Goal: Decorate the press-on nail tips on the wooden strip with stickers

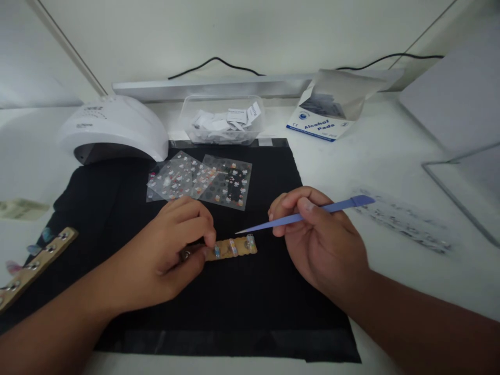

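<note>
My right hand (322,239) is closed around purple tweezers (336,207), their fine tip pointing left above the black mat. Just below that tip lies a short tan strip (244,247) with several small shiny nail tips standing across it. My left hand (164,255) pinches thumb and fingers at the strip's left end, covering part of it. Whether a nail tip is also between those fingers is hidden. Beyond the hands, several clear sticker sheets (228,182) with small white and orange figures overlap on the mat (269,172).
A white nail lamp (117,122) stands at the back left. Behind the mat are a clear tub (222,133) of white packets and an opened alcohol pads box (324,117). Another tan strip (47,258) with coloured nail tips lies far left.
</note>
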Demonstrator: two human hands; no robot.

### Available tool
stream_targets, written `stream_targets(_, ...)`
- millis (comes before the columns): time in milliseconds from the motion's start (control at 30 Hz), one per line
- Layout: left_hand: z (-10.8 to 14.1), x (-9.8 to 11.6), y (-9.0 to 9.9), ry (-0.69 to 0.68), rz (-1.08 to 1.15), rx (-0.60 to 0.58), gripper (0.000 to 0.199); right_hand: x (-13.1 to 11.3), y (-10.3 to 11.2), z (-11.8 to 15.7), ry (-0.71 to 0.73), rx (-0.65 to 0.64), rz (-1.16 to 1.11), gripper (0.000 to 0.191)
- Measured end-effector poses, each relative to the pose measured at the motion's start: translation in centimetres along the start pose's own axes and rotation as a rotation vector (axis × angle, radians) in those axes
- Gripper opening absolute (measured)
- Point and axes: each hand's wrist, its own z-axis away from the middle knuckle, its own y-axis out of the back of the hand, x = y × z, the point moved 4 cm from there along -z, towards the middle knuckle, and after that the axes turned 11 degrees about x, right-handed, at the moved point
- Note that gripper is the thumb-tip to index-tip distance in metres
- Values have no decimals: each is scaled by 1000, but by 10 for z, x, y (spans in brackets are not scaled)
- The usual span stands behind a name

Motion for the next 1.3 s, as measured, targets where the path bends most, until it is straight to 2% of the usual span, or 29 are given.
stream_targets(167, 1, -1, 3, -15, 4, 47, 22, 0, 0, 1, -12, 5, 1, 20)
stream_targets(633, -1, 0, 2, -40, -43, 25, 18, 0, -1, 3, -39, 18, 7, 18)
stream_targets(800, -1, 2, 1, -50, -65, 25, 18, -3, -4, 6, -11, -33, 43, 18)
stream_targets(933, 0, 3, 0, -46, -48, 3, 19, -4, -5, 7, -18, -71, 53, 17)
stream_targets(1300, 0, 6, -6, -86, -93, -82, 20, -3, -1, 6, 5, 0, -24, 19)
